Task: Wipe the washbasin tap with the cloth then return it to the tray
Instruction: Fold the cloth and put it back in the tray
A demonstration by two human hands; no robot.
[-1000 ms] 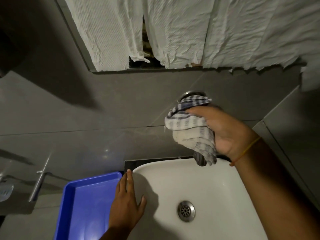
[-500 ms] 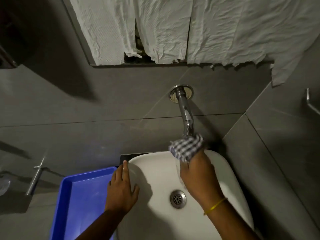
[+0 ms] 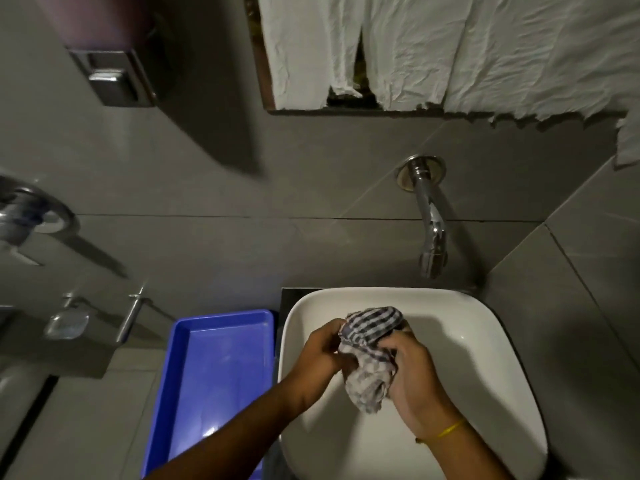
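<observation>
A checked grey and white cloth (image 3: 369, 355) is bunched over the white washbasin (image 3: 485, 327). My left hand (image 3: 320, 355) grips its left side and my right hand (image 3: 412, 379), with a yellow band at the wrist, grips its right side. The chrome tap (image 3: 429, 216) sticks out of the grey wall above the basin, bare, well clear of both hands. A blue tray (image 3: 214, 368) lies just left of the basin with nothing in it.
White crumpled paper (image 3: 467, 46) covers the mirror above. A soap dispenser (image 3: 110, 77) hangs at the upper left. A soap dish (image 3: 65, 323) and a metal lever (image 3: 131, 317) stick out of the wall at the left. A grey side wall closes the right.
My right hand has pulled the cloth off the tap and down over the basin. My left hand has left the basin rim and taken hold of the cloth too.
</observation>
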